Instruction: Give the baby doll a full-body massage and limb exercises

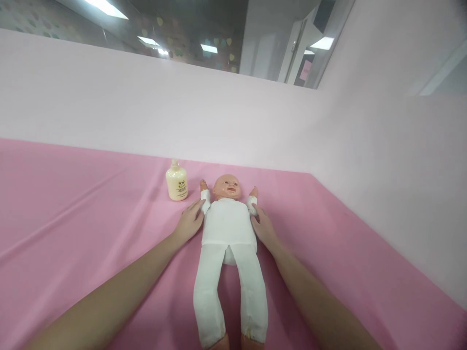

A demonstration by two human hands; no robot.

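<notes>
Baby doll [226,228] is lying face-up mid-cloth. Left hand [188,222] at its 9 o'clock and right hand [264,227] at 3 are resting flat, fingers spread, gripping nothing. I'd be keeping pressure even on both sides; lotion bottle [176,183] is sitting at 11.

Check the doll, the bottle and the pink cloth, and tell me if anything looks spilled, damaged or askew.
Nothing stands out. The doll lies flat on its back on the pink cloth, dressed in white, with the left hand and right hand resting at its sides. The cream bottle stands upright beside its head, with no spill visible.
</notes>
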